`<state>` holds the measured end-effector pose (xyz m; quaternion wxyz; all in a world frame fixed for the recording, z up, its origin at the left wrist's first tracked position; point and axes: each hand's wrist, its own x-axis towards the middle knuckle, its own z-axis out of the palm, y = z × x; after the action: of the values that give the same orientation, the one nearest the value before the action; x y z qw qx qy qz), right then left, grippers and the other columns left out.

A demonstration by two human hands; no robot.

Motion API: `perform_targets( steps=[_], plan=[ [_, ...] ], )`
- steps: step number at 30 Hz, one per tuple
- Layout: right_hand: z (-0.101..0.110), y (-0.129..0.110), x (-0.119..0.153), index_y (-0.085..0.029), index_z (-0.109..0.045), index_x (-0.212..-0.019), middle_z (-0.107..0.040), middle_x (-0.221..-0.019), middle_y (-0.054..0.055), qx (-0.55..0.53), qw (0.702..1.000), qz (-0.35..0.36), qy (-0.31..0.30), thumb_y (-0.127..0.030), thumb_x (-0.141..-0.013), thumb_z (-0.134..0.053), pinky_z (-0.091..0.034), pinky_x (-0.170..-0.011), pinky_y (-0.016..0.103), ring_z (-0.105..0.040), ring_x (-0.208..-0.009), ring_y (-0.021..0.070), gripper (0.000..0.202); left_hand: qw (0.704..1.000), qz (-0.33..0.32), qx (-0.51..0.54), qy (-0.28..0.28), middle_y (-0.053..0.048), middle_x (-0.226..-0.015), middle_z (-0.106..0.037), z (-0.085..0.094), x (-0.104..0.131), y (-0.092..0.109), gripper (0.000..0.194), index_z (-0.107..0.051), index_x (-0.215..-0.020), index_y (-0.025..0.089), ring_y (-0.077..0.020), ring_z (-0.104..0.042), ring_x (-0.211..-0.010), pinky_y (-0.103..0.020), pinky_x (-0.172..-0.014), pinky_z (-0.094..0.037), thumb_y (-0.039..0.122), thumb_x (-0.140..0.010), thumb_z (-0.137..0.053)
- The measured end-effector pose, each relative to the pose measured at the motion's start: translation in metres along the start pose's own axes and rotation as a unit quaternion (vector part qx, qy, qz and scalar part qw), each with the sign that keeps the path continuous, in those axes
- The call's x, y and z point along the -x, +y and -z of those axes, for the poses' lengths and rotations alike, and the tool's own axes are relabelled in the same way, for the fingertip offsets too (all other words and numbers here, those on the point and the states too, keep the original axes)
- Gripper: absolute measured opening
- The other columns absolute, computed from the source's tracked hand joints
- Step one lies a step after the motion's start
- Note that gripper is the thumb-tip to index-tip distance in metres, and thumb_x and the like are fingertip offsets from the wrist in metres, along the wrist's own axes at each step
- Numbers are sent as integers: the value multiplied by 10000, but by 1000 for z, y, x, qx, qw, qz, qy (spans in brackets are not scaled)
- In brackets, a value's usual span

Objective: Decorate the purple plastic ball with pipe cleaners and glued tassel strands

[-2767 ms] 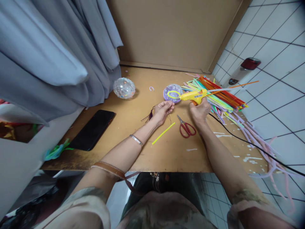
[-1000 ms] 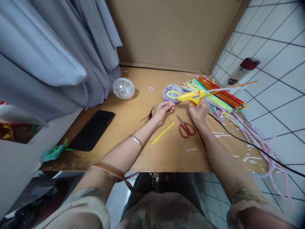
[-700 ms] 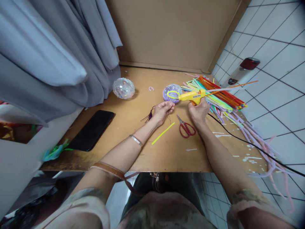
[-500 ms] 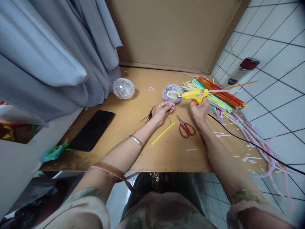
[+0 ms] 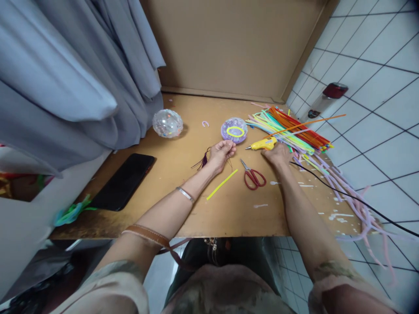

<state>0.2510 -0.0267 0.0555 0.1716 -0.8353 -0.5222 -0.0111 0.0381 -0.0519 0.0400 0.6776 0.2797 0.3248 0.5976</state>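
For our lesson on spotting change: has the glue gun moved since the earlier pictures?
Yes. Judged against the scissors lying on the table, the glue gun has dropped toward them, its tip now farther from the purple ball.

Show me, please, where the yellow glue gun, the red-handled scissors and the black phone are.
Yellow glue gun [image 5: 263,144]: head view, on its yellow body.
Red-handled scissors [image 5: 249,170]: head view, where handles meet blades.
Black phone [image 5: 123,182]: head view, middle of its dark upper face.
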Motion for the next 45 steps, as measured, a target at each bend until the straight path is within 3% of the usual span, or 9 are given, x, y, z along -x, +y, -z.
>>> perform_targets(
  steps=[5,10,13,15,21,26,34,40,45],
  plan=[
    [3,0,7,-107,-707,-1110,-690,-1242,239,39,999,13,-27,-472,-774,-643,-406,-1039,578,-617,-1191,415,500,1000,0,3,3,17,-724,-679,-1,1,0,212,-650,-739,133,-44,-599,-623,-182,-654,-456,205,-750,-849],
    [16,-6,23,-50,-647,-1150,-638,-1236,291,92,990,69,85,-429,-735,-678,-340,-1041,643,-537,-1205,439,564,1000,-5,11,9,16,-725,-679,-2,1,-1,214,-650,-736,131,-44,-603,-623,-180,-653,-454,196,-744,-853],
    [21,-16,27,-109,-642,-1105,-639,-1188,241,20,979,162,125,-354,-784,-600,-340,-1025,624,-530,-1164,398,405,1000,-8,17,3,10,-725,-676,-2,1,-2,201,-655,-728,125,-45,-599,-619,-182,-650,-455,195,-759,-841],
    [22,-26,25,-165,-638,-1092,-642,-1187,194,-52,965,231,115,-281,-823,-518,-369,-1012,571,-533,-1161,360,316,1000,-9,16,-1,8,-724,-673,-2,1,-2,206,-657,-724,123,-44,-596,-620,-180,-650,-452,202,-757,-845],
    [13,-69,-1,-232,-619,-1170,-635,-1298,109,-229,917,323,52,-119,-716,-453,-434,-1030,459,-536,-1253,271,497,1000,-9,15,4,9,-725,-668,-1,-3,-2,200,-654,-721,129,-44,-586,-617,-184,-651,-449,195,-761,-838],
    [5,-88,-12,-193,-628,-1092,-690,-1166,100,-336,892,298,50,-109,-670,-475,-472,-1011,379,-622,-1113,221,457,1000,-10,19,16,14,-714,-659,-2,-7,-2,157,-663,-730,134,-48,-585,-611,-191,-644,-451,161,-780,-809],
    [-11,-68,25,-204,-626,-822,-682,-849,36,-431,882,165,97,-234,-783,-529,-529,-821,347,-621,-779,178,109,999,-21,14,20,67,-587,-546,-4,-8,-6,236,-645,-742,149,-27,-475,-508,-177,-524,-362,218,-722,-870],
    [-13,-66,43,-201,-680,-801,-683,-809,42,-439,877,179,82,-272,-814,-592,-542,-781,332,-626,-767,186,113,998,20,57,14,42,-657,-623,-6,-4,-4,194,-645,-770,141,-20,-546,-552,-149,-576,-436,152,-746,-837],
    [-15,-63,34,-196,-688,-871,-689,-873,54,-408,883,203,110,-266,-846,-556,-543,-835,343,-639,-814,189,152,994,61,89,22,29,-657,-633,-11,-2,-6,122,-648,-785,131,-26,-557,-563,-154,-615,-457,83,-807,-758]
  ],
)
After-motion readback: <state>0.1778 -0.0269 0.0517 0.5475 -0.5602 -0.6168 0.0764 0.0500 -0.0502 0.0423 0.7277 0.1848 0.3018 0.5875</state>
